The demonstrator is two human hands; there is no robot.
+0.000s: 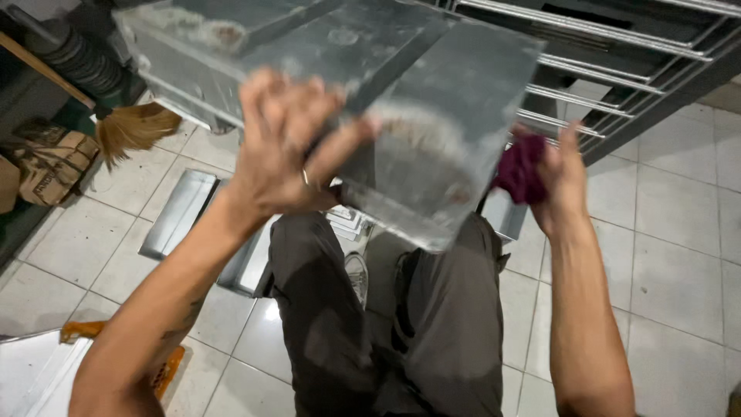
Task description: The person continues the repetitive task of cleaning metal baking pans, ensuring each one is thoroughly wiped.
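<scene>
A large grey metal box (432, 100), dusty and smeared, is raised over my knees. My left hand (282, 143) grips its near side, fingers spread over the metal, a ring on one finger. My right hand (559, 181) is at the box's right edge and is closed on a dark purple cloth (519, 170), which presses against the metal. My legs in grey trousers (386, 324) are below the box.
Flat metal trays (179, 212) lie on the white tiled floor at left. A straw broom (133, 127) and a brown bag (50, 162) sit at far left. A metal rack (617, 69) stands at upper right. An orange and white object (46, 371) lies at lower left.
</scene>
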